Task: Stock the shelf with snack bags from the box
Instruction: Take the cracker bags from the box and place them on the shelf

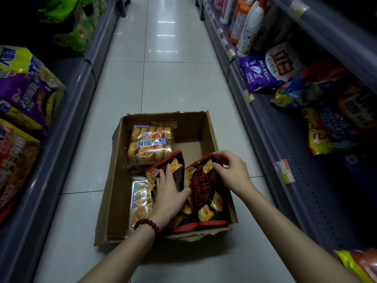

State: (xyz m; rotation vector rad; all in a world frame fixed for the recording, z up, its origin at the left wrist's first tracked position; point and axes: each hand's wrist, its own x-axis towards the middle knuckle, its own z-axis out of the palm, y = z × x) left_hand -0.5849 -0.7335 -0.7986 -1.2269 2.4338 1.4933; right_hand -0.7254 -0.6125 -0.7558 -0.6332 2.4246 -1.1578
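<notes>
An open cardboard box [115, 180] sits on the aisle floor. Inside it lie two black-and-red cracker bags side by side. My left hand [170, 190] rests flat on the left cracker bag [175, 163], fingers straight, thumb against the right bag's edge. My right hand [231, 170] pinches the top corner of the right cracker bag [206, 198]. A clear pack of sponge cakes [151, 141] lies at the box's far left. Beneath my left wrist a clear tray pack [140, 198] is partly hidden.
Low purple-grey shelves run along both sides of the tiled aisle. The right shelf [306, 180] holds detergent bags [271, 68] and bottles [247, 27] farther back, with bare perforated board nearer me. Large snack bags [26, 84] fill the left shelf.
</notes>
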